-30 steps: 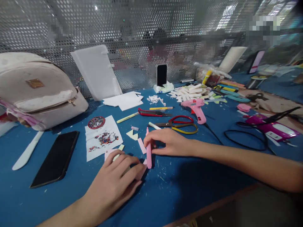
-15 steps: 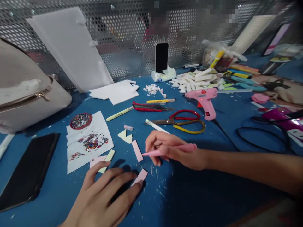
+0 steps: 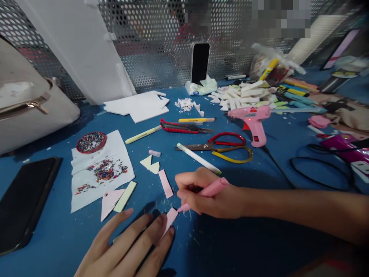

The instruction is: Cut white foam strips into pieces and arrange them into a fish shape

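Note:
My right hand (image 3: 206,194) is closed around a pink marker (image 3: 215,187), its tip at the upper end of a pink strip (image 3: 170,219). My left hand (image 3: 127,244) lies with fingers spread on the table, two fingertips resting on that same strip and partly covering it. Another pink strip (image 3: 166,184) lies just above, between the hands. Beyond the left fingers are a pale green strip (image 3: 125,197) and a pink triangular piece (image 3: 111,202) with a hole. Small pale green triangles (image 3: 150,164) lie farther up.
Scissors (image 3: 201,147), a red box cutter (image 3: 184,127), a white marker (image 3: 198,158) and a pink glue gun (image 3: 253,119) lie ahead. Glitter-like bits cover a paper (image 3: 100,196) at left, near a dark phone (image 3: 25,204). Cut white pieces (image 3: 245,94) are heaped behind.
My right hand has brought the marker tip down from beside the upper pink strip to the end of the lower one. The left fingers have shifted slightly; the camera view has moved a little.

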`<move>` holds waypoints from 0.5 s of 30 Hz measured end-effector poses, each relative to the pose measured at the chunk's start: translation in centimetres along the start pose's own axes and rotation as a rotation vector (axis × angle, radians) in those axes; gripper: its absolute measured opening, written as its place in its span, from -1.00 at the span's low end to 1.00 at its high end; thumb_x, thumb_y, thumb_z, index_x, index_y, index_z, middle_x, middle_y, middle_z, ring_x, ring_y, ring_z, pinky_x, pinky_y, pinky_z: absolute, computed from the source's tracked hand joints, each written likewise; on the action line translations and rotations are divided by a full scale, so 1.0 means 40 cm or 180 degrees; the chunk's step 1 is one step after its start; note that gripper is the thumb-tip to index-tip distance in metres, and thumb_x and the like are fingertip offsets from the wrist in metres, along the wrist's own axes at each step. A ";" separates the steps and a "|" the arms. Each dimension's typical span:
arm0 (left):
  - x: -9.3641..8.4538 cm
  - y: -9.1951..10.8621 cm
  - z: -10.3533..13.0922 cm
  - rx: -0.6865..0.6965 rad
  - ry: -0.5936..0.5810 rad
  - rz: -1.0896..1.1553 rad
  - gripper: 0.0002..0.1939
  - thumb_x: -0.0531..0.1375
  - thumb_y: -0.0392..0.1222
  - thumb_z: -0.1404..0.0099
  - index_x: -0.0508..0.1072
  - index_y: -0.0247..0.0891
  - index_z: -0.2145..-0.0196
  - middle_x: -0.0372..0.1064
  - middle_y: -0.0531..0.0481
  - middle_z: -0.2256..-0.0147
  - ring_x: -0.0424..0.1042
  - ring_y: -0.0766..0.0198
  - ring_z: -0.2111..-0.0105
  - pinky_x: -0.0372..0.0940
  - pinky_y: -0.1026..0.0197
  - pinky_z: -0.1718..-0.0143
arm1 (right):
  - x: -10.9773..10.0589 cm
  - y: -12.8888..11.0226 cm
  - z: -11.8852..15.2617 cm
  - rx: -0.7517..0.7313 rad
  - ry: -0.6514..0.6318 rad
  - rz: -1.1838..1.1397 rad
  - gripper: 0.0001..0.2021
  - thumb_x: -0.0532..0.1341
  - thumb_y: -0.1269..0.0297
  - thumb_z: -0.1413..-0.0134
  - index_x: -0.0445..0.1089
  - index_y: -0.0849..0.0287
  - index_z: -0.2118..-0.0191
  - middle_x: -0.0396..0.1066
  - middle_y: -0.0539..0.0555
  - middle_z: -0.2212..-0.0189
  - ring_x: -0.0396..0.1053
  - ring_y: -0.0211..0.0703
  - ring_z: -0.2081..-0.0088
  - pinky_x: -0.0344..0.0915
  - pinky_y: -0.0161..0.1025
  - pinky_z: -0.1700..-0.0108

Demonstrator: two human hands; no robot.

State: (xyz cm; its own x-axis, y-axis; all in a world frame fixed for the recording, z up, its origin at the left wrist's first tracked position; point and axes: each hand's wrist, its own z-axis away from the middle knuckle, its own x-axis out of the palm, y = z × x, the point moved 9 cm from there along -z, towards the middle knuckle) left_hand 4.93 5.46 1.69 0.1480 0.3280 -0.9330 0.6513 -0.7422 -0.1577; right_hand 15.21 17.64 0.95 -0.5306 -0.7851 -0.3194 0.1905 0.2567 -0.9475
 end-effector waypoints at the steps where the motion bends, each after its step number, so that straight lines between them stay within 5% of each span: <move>1: -0.002 -0.003 -0.003 -0.0016 0.0022 0.0028 -0.65 0.10 -0.06 -0.46 0.49 -0.14 -0.11 0.51 0.08 -0.05 0.40 0.19 0.00 -0.38 -0.09 -0.45 | 0.002 -0.006 -0.001 -0.0068 -0.0002 -0.0010 -0.68 0.10 0.23 -0.31 0.12 0.17 0.49 0.18 -0.13 0.65 0.14 -0.40 0.61 0.05 -0.44 0.55; 10: -0.029 -0.015 -0.004 -0.0450 0.0496 0.0229 -0.70 0.06 -0.05 -0.51 0.50 0.07 -0.09 0.56 0.18 0.06 0.42 0.28 0.02 -0.21 0.02 -0.43 | 0.010 -0.010 0.007 -0.0371 -0.0203 -0.0148 -0.73 0.16 0.25 -0.29 0.18 0.19 0.44 0.15 -0.15 0.62 0.07 -0.44 0.58 0.04 -0.48 0.52; 15: -0.048 -0.014 0.000 -0.0407 0.0576 0.0315 -0.71 0.05 -0.16 -0.53 0.55 0.03 -0.01 0.55 0.20 0.07 0.40 0.30 0.03 -0.15 0.01 -0.41 | 0.030 -0.025 0.012 -0.0707 -0.0468 -0.0235 -0.78 0.21 0.28 -0.24 0.28 0.24 0.42 0.27 -0.10 0.57 0.18 -0.44 0.55 0.08 -0.49 0.50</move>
State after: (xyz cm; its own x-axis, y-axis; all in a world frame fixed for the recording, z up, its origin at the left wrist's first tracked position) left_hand 4.27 5.25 3.58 0.3393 0.3652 -0.8669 0.7143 -0.6997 -0.0153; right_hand 14.77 16.17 1.52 -0.4076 -0.8755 -0.2594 -0.0387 0.3004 -0.9530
